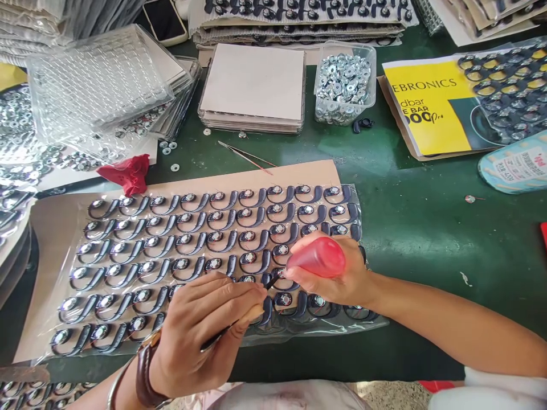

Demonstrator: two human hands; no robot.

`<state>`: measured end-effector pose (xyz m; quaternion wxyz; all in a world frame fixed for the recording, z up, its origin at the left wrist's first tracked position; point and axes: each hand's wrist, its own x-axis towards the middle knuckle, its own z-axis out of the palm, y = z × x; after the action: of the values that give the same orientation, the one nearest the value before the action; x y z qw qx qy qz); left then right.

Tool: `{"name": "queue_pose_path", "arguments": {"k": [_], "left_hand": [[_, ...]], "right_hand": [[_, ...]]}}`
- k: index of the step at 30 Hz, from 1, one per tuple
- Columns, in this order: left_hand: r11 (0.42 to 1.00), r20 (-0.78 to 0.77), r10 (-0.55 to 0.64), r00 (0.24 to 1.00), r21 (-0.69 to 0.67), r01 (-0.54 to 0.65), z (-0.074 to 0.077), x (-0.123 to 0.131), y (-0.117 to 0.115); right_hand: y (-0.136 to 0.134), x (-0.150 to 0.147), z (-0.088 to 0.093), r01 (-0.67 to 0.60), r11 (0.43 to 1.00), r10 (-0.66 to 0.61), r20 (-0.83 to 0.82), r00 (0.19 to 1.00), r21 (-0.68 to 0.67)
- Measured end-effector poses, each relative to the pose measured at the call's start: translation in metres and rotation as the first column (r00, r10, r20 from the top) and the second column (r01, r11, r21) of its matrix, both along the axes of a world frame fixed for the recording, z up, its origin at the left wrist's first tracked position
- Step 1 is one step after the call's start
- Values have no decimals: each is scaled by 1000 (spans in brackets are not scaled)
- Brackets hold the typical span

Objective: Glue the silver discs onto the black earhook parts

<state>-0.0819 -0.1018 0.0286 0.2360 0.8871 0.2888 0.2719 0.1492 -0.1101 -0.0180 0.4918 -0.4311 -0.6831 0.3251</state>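
Observation:
My left hand (213, 322) is closed around a slim dark pointed tool (272, 281), whose exact kind I cannot make out. Its tip reaches one of the dark hook-shaped pieces (248, 257) with round shiny centres. In my right hand (337, 285) is a translucent red squeeze bottle (318, 257), tilted so that its nozzle end points down-left, close to the tool's tip. Both hands are over a clear plastic tray (342, 327) holding rows of these pieces. Brown cardboard (47, 239) lies beneath the tray. My hands hide some pieces on its right side.
Metal tweezers (245, 155) and a crumpled red cloth (128, 173) lie behind the tray. Farther back are a plastic tub of metal discs (345, 80), stacked trays (256, 85) and a phone (166, 21). At right are a yellow printed box panel (431, 114) and a light-blue pouch (515, 165).

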Motion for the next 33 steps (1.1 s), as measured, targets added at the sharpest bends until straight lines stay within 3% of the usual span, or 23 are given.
{"name": "queue_pose_path", "arguments": {"k": [8, 12, 14, 15, 16, 18, 19, 20, 21, 22, 23, 25, 27, 29, 30, 31, 32, 33], "left_hand": [[1000, 26, 23, 999, -11, -22, 1, 1, 2], [999, 31, 27, 999, -27, -26, -3, -2, -1], [999, 47, 32, 998, -45, -29, -6, -3, -4], [998, 59, 33, 998, -54, -29, -7, -4, -6], [998, 73, 34, 997, -59, -30, -7, -4, -7], [998, 98, 39, 994, -50, -34, -6, -6, -8], [999, 108, 42, 993, -32, -39, -3, -7, -9], [999, 112, 47, 993, -7, -46, -1, -9, -8], [998, 111, 50, 993, 20, -52, 3, -11, -8], [997, 106, 52, 993, 48, -58, 6, -14, -7], [995, 95, 52, 994, 80, -59, 9, -17, -7], [988, 50, 19, 999, 154, -27, 15, -24, -8], [967, -24, -21, 999, 255, 27, 16, -27, -13], [931, -66, -32, 997, 361, 54, 11, -26, -24], [915, -48, -26, 999, 402, 43, 6, -23, -31], [896, -11, -28, 1000, 443, 30, 1, -19, -39], [874, 52, -44, 998, 486, 13, -5, -15, -46], [870, 64, -74, 995, 493, 33, -10, -11, -52]], "right_hand": [[0, -4, 1, -27, 998, 29, -40, 999, 59], [3, 11, 29, -3, 999, -1, -91, 996, -44], [5, 30, 47, 66, 991, -52, 122, 991, -115], [5, 41, 54, 135, 987, -102, 324, 941, -83], [6, 54, 59, 218, 976, -182, 532, 827, -5], [4, 78, 59, 269, 949, -271, 866, 420, 166], [3, 90, 55, 268, 938, -277, 941, 196, 221], [1, 101, 49, 267, 933, -258, 966, 28, 242], [-1, 110, 43, 258, 939, -220, 973, -65, 229], [-4, 117, 36, 239, 950, -184, 978, -100, 203], [-8, 122, 31, 220, 960, -157, 984, -89, 173], [-17, 120, 27, 206, 969, -147, 988, 46, 135], [-31, 101, 32, 250, 963, -181, 927, 329, 100], [-47, 67, 42, 263, 962, -149, 678, 720, -67], [-56, 47, 46, 150, 949, -1, 471, 882, -279], [-64, 27, 50, -71, 869, 195, 207, 959, -489], [-71, 7, 52, -269, 777, 287, -60, 956, -569], [-77, -9, 52, -390, 697, 311, -235, 921, -602]]}}
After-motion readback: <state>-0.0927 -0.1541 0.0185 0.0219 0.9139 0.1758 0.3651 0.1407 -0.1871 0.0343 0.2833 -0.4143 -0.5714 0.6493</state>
